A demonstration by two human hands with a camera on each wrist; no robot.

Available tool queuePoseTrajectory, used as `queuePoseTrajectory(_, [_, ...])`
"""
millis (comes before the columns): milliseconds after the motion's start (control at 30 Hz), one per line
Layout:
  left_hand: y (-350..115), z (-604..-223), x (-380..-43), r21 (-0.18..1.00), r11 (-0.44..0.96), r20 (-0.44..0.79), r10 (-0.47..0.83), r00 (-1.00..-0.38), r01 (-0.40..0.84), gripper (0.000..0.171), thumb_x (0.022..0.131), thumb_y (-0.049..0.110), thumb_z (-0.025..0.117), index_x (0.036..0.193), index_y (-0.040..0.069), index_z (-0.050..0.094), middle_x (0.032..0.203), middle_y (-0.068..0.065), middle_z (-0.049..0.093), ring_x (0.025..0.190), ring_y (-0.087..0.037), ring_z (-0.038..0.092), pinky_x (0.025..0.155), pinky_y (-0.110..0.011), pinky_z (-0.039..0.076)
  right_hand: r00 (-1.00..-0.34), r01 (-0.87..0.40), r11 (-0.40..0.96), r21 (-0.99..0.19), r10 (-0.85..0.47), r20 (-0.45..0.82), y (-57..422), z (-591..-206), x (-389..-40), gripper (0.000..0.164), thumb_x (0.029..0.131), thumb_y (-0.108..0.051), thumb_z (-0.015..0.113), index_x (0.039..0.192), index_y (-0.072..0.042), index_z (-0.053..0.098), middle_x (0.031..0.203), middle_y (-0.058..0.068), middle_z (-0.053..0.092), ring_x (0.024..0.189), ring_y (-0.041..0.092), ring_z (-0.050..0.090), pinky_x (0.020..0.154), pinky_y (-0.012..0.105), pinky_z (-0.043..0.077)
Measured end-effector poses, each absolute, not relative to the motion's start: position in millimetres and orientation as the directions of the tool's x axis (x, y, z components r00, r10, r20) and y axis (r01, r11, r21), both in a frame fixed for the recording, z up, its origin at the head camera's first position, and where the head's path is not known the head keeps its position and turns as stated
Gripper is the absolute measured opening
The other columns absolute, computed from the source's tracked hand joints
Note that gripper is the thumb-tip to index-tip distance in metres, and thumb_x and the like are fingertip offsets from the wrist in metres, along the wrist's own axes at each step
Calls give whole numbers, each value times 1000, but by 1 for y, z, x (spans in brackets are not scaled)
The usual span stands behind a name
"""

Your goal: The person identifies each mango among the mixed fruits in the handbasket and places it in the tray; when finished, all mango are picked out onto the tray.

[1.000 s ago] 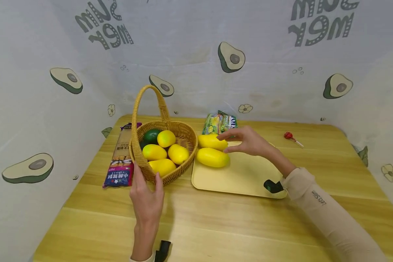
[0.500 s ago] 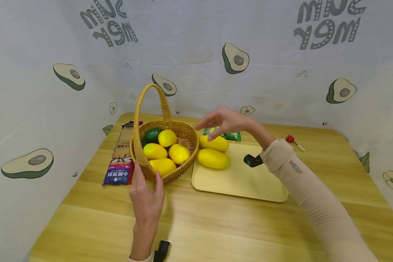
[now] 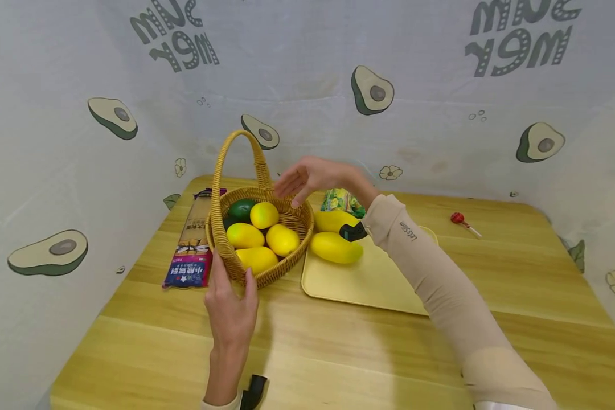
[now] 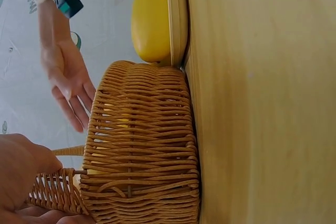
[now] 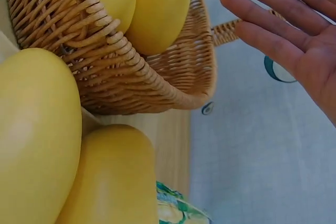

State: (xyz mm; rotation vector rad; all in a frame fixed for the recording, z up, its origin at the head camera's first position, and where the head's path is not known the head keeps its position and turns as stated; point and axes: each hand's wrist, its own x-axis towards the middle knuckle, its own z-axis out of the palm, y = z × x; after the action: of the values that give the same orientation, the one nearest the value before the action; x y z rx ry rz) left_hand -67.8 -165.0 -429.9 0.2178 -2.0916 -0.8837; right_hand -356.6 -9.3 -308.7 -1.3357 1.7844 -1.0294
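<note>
A wicker basket (image 3: 289, 263) with a tall arched handle (image 3: 216, 193) stands on the table, holding several yellow fruits, mango- or lemon-like, and a dark green fruit (image 3: 242, 210). My left hand (image 3: 232, 310) grips the near foot of that handle; in the left wrist view its thumb and fingers lie on either side of the wickerwork. Above the basket's far right side hovers my right hand (image 3: 315, 175), fingers extended and nothing held. The right wrist view shows its bare palm (image 5: 320, 61). Two long yellow fruits, papaya-like, (image 3: 336, 248) lie side by side to the right of the basket.
A pale yellow tray (image 3: 348, 290) lies under the two long fruits. Behind it is a green snack bag (image 3: 340, 199), partly hidden by the right arm. A pasta packet (image 3: 188, 250) lies left of the basket. A red lollipop (image 3: 458, 218) lies far right.
My right hand has moved left and away from the long yellow fruits on the tray, up to above the basket's far side. My left hand keeps its grip on the handle.
</note>
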Motion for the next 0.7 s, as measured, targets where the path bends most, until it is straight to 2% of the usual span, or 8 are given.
queuePoseTrajectory(133, [-165,-429,-68,655,740,639,-434,-635,154,73,94,-5,78,157,-15,41,152,-36,54,133,-53,60,101,-60,57,-278,-409,165,-897,-959,-50,-26,-315,-363,52,94,11,76,143,12,61,143,31,65,135,45,62,107,42,59])
queuePoseTrajectory(267, [-165,-429,-69,658,738,635,-436,-638,149,73,95,-5,77,157,-14,41,153,-36,54,133,-52,60,100,-59,57,-295,-387,157,-909,-955,-40,-42,-320,-367,49,93,12,77,141,13,63,141,32,65,135,47,62,107,41,60])
queuePoseTrajectory(533, [-165,-430,-69,659,739,633,-445,-633,139,74,94,-5,78,157,-14,41,152,-35,55,132,-52,62,100,-59,58,-247,-374,177,-910,-965,-87,-68,-331,-373,52,93,12,77,143,11,63,143,26,66,136,40,63,112,40,56])
queuePoseTrajectory(700, [-164,-429,-69,658,739,636,-443,-632,144,74,94,-5,78,157,-14,41,151,-35,56,131,-51,62,100,-59,58,-249,-374,252,-893,-954,-165,-77,-336,-375,51,93,9,78,143,7,65,145,23,66,137,34,63,112,38,55])
